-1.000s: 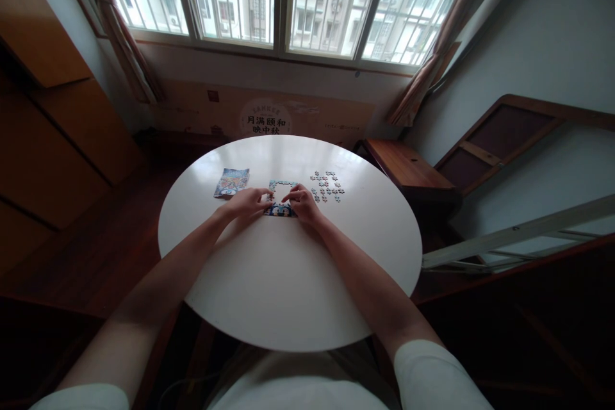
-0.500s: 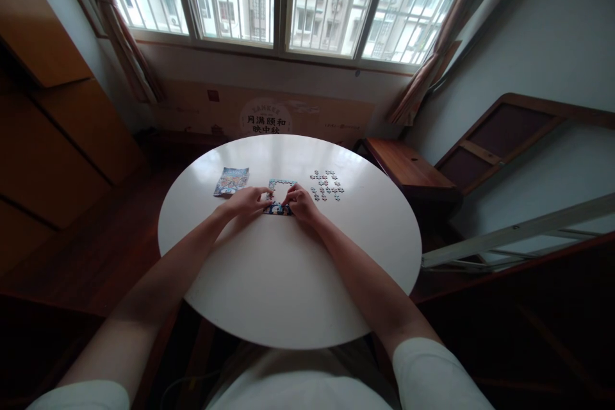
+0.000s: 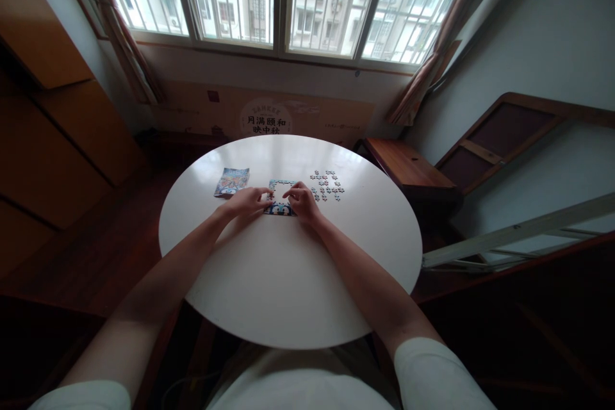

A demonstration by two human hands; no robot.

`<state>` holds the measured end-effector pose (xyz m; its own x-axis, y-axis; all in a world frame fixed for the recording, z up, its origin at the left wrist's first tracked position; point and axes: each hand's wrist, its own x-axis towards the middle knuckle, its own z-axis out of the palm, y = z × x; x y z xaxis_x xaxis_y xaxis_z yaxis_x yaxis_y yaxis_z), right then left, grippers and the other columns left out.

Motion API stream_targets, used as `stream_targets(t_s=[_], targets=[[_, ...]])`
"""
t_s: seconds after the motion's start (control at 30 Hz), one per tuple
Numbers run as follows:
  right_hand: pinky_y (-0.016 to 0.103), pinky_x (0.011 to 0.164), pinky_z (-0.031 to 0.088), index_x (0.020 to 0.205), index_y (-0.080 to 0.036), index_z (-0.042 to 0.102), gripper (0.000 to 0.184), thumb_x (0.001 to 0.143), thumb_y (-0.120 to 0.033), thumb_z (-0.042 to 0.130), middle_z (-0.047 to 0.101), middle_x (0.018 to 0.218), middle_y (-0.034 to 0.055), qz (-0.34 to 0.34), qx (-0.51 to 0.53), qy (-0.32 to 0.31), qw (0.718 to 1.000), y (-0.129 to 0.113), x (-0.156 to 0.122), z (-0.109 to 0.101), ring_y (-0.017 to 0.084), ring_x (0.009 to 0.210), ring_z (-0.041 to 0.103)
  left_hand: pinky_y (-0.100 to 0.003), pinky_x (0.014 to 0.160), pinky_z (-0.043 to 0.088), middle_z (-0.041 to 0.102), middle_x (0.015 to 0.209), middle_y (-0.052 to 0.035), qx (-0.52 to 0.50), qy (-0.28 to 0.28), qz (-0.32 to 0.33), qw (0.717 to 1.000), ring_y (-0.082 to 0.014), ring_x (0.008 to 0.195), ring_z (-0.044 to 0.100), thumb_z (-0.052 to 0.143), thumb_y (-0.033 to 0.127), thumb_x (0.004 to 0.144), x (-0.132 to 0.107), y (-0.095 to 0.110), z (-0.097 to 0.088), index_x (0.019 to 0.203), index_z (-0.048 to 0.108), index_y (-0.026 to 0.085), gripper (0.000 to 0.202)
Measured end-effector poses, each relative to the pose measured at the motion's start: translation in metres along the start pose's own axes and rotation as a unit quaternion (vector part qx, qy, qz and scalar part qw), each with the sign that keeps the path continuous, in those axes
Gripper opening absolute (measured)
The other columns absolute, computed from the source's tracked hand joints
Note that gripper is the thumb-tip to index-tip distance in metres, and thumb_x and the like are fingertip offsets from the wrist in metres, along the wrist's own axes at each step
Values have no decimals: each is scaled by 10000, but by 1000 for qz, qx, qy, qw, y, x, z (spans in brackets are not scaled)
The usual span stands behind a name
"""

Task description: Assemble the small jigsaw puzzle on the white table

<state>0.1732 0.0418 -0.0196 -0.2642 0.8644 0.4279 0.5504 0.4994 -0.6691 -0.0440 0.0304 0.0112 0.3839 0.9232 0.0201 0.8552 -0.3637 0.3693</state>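
Observation:
A small jigsaw puzzle (image 3: 279, 209) lies on the white table, its border and dark blue bottom strip joined round a pale middle. At its left edge rests my left hand (image 3: 250, 200), thumb and forefinger apart and touching the border. My right hand (image 3: 304, 202) is over the puzzle's right side, forefinger stretched toward the pale middle and the other fingers curled; no piece shows in it. It hides much of the right border. Loose puzzle pieces (image 3: 323, 183) are spread in rows just right of that hand.
A colourful printed packet (image 3: 232, 182) lies left of the puzzle on the round white table (image 3: 278, 282). Beyond the table's right edge stands a wooden stool or bench (image 3: 408, 165). Barred windows (image 3: 278, 0) are behind, above a printed cardboard panel (image 3: 327, 116).
My right forefinger has lifted from the bottom strip and shifted slightly up, uncovering more of that strip's picture. My left hand has stayed at the left edge.

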Motion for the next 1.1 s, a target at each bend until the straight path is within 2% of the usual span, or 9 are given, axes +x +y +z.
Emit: stream_targets(t_s=[0.1,0.3,0.5,1.1], targets=[[271,754,469,781,-211,774,265,828,-107,534,586,930,26,30,-41,33,998,3,0,-3,113,702,542,-239,567,298,637,673,-4,1,0,-1,1000,-154,599,542,528,535,856,0,1,-1,1278,648,211,546],[277,775,476,846,-220,764,233,858,-148,543,607,972,41,77,-114,5,990,7,1,-6,145,786,597,-243,572,306,646,686,-1,1,7,0,1000,-153,603,548,534,530,855,0,0,2,1267,658,224,528],[311,839,464,948,-260,758,223,882,-199,554,626,1002,41,67,-170,-48,982,1,-2,-8,179,854,617,-240,574,310,647,684,1,0,4,-8,1000,-151,602,551,543,524,851,-1,2,0,1267,658,223,526],[322,888,456,979,-271,746,230,891,-203,545,627,1009,40,56,-179,-66,980,-2,-2,-10,180,870,614,-238,563,298,635,679,-2,-2,6,0,1000,-149,592,540,537,530,852,0,0,1,1269,655,216,535]])
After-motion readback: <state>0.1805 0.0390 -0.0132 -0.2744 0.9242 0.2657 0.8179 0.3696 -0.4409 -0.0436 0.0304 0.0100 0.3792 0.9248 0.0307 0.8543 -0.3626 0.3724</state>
